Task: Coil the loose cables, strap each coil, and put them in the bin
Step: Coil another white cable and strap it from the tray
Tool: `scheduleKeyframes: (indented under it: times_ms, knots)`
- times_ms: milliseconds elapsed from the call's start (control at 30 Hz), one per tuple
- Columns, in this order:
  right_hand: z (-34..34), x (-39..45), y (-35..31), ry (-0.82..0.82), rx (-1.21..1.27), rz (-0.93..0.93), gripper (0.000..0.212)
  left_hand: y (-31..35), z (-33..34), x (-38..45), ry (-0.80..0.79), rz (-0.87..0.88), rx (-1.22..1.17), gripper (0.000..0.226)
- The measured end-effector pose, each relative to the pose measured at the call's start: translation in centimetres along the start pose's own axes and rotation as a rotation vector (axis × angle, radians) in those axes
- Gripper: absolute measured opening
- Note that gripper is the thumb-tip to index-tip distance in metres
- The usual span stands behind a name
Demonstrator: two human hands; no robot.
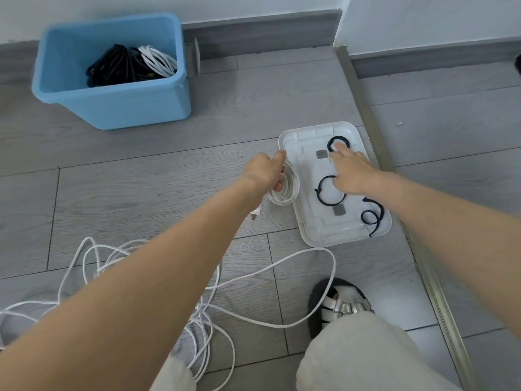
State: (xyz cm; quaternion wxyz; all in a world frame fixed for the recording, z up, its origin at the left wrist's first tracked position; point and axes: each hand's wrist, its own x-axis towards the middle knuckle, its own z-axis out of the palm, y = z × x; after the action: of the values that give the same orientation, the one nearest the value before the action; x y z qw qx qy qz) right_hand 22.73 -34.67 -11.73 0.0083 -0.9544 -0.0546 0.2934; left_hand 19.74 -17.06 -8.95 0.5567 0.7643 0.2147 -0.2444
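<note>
Loose white cable lay nearest. Left hand gripped the white coil; right hand, fingers extended, touched a black strap on the tray.

Single head-worn wide-angle cam, no second view, so no overlap. Looks forward and steeply down at the grey floor from above the person's knees. White tray sits just right of frame centre, close, within arm's reach. Blue bin is up-left of the tray, farther off, by the wall. Both forearms enter from the bottom edge toward the tray. Edges show barrel distortion.
</note>
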Motion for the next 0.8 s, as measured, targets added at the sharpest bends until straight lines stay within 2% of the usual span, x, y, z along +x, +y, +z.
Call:
scheduleKeyframes:
  times_ms: [100, 167, 200, 267, 333, 400, 467, 567, 800]
  knots:
    - [-0.6, 1.4, 0.1, -0.146, -0.047, 0.023, 0.04, 0.3, 0.6, 0.1, -0.012, -0.014, -0.001, 0.042]
    - [-0.7, 1.7, 0.3, -0.144, -0.093, 0.0, 0.032, 0.5, 0.6, 0.1, -0.009, -0.014, 0.003, 0.043]
    - [-0.7, 1.8, 0.6, -0.102, -0.103, -0.013, 0.032, 0.6, 0.5, 0.1, -0.002, -0.012, 0.001, 0.043]
    - [-0.7, 1.4, 0.8, 0.08, -0.063, -0.025, 0.032, 0.8, 0.2, 0.1, 0.007, -0.008, -0.006, 0.042]
    - [-1.0, 0.4, 0.6, 0.314, 0.101, -0.047, 0.025, 0.7, -0.2, 0.0, 0.014, -0.004, -0.011, 0.04]
    - [-1.4, -0.6, -0.1, 0.403, 0.347, -0.087, 0.018, 0.5, -0.6, -0.3, 0.026, -0.007, -0.008, 0.039]
    - [-1.3, -1.4, -0.9, 0.319, 0.541, -0.122, 0.012, 0.2, -1.1, -0.7, 0.028, -0.015, 0.001, 0.04]
    - [-0.6, -1.8, -1.4, 0.215, 0.719, -0.068, 0.014, -0.3, -1.7, -1.0, 0.027, -0.03, 0.001, 0.04]
    - [-1.0, -2.3, -2.2, 0.053, 1.025, -0.007, 0.02, -0.3, -2.2, -1.5, -0.007, -0.011, -0.015, 0.041]
